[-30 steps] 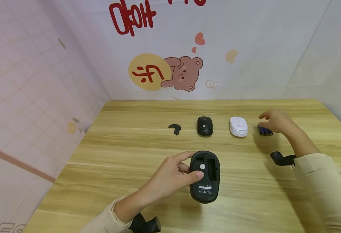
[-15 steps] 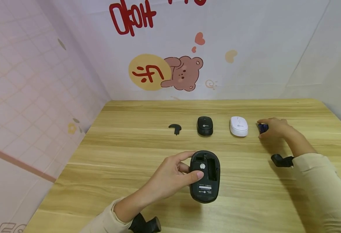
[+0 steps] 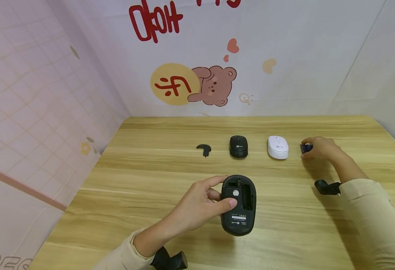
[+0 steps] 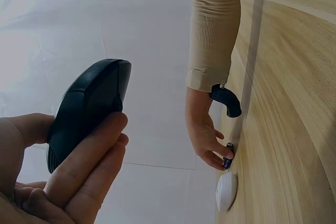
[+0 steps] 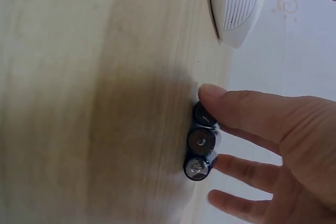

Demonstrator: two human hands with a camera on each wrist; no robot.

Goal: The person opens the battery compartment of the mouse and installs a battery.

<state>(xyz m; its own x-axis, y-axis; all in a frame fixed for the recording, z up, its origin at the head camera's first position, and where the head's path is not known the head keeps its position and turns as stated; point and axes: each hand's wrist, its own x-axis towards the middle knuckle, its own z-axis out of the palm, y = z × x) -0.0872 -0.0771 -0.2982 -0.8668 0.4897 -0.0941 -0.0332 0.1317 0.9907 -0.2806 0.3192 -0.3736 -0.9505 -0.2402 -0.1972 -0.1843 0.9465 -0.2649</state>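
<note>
In the head view my left hand (image 3: 197, 204) holds a black computer mouse (image 3: 239, 221) with its underside facing up, thumb across the base and fingers behind. Its long battery slot shows open, with no battery in it. From the side, in the left wrist view, the mouse (image 4: 89, 103) is raised and tilted. My right hand (image 3: 322, 148) pinches a row of dark blue batteries (image 3: 306, 148) at the back right, thumb and fingers on opposite sides. Several battery ends (image 5: 201, 141) show in the right wrist view, with a glint of clear film around them.
A white mouse (image 3: 278, 147) stands just left of the batteries, and a second black mouse (image 3: 238, 146) left of that. Further left lies a small black curved cover (image 3: 204, 149). All are on the wooden table (image 3: 143, 168), backed by a printed white cloth (image 3: 295, 86).
My right hand has come down over the batteries, and its fingers have closed about them. The left hand with the mouse stays in place.
</note>
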